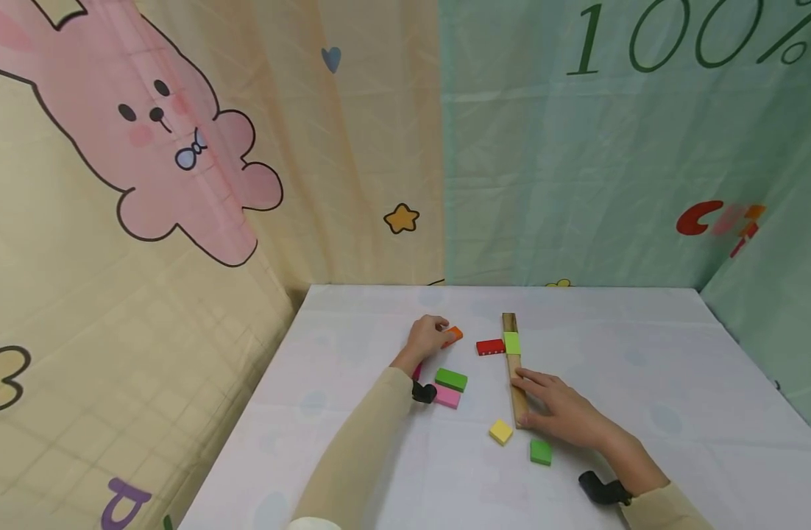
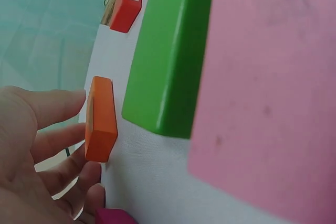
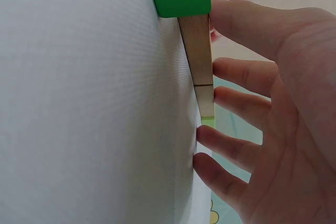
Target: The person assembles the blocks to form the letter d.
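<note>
A narrow row of plain wooden blocks runs away from me, with a lime-green block in it near the far end. My right hand rests along the row's right side, fingers spread and nearly straight. In the right wrist view, its thumb and fingertips touch the wood, which has a joint line across it. My left hand is at an orange block on the tabletop, thumb and fingertips right at its side. A magenta block is partly hidden under the left wrist.
Left of the row lie a red block with white marks, a green block and a pink block. A yellow block and another green block are at its near end. Printed curtains surround the white table.
</note>
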Tool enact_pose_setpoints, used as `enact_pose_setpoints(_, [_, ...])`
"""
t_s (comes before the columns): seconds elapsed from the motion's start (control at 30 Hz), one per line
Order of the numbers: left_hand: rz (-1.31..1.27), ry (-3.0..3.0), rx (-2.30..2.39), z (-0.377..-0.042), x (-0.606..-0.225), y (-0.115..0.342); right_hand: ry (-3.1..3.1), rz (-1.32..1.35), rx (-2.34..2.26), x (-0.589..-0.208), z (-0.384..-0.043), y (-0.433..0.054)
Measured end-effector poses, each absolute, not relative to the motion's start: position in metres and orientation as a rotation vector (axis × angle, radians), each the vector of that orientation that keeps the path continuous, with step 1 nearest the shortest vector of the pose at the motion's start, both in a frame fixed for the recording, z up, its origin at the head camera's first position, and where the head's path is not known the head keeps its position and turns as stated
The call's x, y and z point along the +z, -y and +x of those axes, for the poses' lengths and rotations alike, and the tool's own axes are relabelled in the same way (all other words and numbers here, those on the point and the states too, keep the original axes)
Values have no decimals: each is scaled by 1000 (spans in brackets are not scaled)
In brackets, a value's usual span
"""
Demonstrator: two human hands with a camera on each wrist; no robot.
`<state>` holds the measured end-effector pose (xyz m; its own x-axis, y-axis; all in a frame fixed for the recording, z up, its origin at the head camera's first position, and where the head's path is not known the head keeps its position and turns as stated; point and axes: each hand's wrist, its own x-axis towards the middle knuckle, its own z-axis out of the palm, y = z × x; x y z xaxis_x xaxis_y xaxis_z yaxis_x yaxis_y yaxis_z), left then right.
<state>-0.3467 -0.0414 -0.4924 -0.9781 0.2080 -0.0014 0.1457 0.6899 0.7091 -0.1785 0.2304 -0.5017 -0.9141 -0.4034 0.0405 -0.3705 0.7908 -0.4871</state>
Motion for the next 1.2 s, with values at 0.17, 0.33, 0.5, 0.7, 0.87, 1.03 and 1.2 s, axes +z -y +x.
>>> enact_pose_setpoints(0.17, [263, -2778, 1210, -350, -495, 42, -2913, -640, -781, -502, -178, -231])
enact_pose_setpoints(0.33, [254, -2771, 1229, -349, -495, 44, -2915, -631, -768, -503, -177, -230])
enact_pose_setpoints(0.5, [276, -2802, 1205, -346, -494, 41, -2921, -631, -752, -502, -178, -231])
enact_pose_setpoints(0.7, [293, -2858, 1159, -344, -493, 37, -2922, -624, -762, -502, -178, -230])
enact_pose_setpoints(0.87, [283, -2875, 1162, -343, -496, 36, -2912, -624, -766, -501, -177, -230])
enact_pose_setpoints(1.03, [263, -2893, 1186, -340, -496, 34, -2906, -639, -784, -500, -176, -230])
enact_pose_setpoints(1.2, [260, -2915, 1197, -339, -494, 30, -2914, -635, -772, -500, -177, -231])
